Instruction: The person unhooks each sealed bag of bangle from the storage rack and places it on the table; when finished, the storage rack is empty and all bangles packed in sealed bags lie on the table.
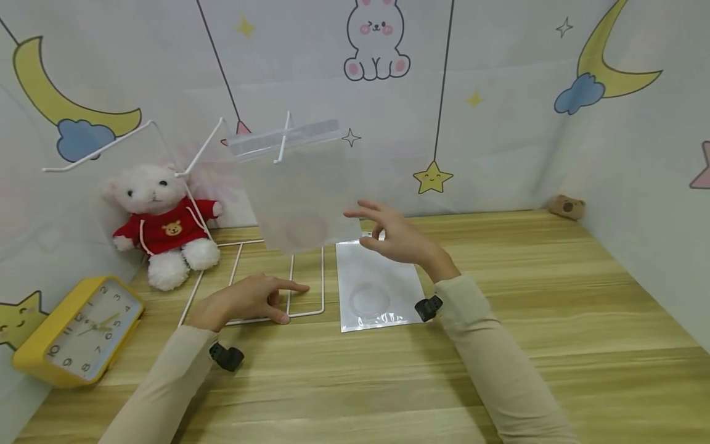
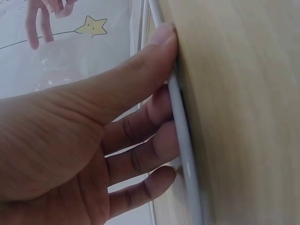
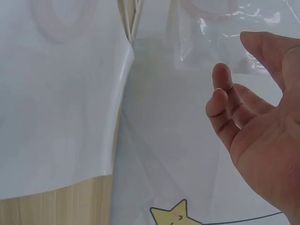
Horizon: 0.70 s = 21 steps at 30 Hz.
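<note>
My left hand is low at the base of a white wire rack; its thumb and fingers grip the front rod, the index finger stretched over the base. A whitish plastic pouch with a clear top strip hangs from the rack's right hook, a faint ring showing near its bottom. Just right of that pouch, my right hand is raised, thumb and fingers apart, holding nothing. Beneath it, a second pouch with a ring mark lies flat on the table.
A white plush bear in a red top sits behind the rack's left side. At the left edge stands a yellow alarm clock. In the far right corner is a small brown bear-faced object. Two more rack hooks project at the left.
</note>
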Each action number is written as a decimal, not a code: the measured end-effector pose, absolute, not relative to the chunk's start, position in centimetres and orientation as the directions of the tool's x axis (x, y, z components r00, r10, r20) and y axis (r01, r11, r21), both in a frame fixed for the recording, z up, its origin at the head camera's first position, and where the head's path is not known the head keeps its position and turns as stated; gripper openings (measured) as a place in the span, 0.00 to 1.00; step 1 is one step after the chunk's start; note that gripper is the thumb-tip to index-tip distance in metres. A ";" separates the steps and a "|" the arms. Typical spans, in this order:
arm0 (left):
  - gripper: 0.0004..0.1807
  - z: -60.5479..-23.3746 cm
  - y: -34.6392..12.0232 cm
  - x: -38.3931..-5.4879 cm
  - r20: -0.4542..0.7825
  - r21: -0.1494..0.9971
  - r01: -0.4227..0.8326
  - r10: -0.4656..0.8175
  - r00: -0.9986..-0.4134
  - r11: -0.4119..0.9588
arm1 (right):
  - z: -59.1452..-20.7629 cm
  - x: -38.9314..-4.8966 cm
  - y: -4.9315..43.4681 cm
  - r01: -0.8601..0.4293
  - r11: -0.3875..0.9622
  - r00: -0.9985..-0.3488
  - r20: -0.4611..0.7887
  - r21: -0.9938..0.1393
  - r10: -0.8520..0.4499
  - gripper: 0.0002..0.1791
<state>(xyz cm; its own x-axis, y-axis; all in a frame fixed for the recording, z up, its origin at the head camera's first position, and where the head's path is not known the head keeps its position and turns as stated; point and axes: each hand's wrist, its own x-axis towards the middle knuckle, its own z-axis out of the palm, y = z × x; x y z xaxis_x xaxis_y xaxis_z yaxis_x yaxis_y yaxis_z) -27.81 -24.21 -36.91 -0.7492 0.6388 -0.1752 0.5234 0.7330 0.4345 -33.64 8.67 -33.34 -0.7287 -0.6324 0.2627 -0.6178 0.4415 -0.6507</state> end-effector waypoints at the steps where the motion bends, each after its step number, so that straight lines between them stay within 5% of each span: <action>1: 0.34 -36.8 -24.2 -27.8 -0.177 0.435 0.521 0.637 -0.750 0.734 | -33.4 -33.6 8.5 -0.623 0.444 -0.727 0.268 -0.644 -0.632 0.30; 13: 0.34 -36.6 -24.0 -27.6 -0.178 0.425 0.522 0.633 -0.753 0.740 | -33.5 -32.6 6.9 -0.688 0.427 -0.682 0.322 -0.587 -0.656 0.21; 21: 0.34 -36.6 -23.9 -27.6 -0.177 0.437 0.520 0.636 -0.751 0.734 | -33.2 -32.0 5.6 -0.756 0.413 -0.646 0.483 -0.508 -0.590 0.17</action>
<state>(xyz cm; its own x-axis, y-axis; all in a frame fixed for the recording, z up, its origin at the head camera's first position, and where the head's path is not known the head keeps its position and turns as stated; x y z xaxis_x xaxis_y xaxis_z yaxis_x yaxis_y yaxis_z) -27.62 -23.90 -36.56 -0.7507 0.6365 -0.1769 0.5197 0.7343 0.4367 -32.00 5.62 -33.20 -0.6464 -0.5905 0.4833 -0.7564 0.4126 -0.5076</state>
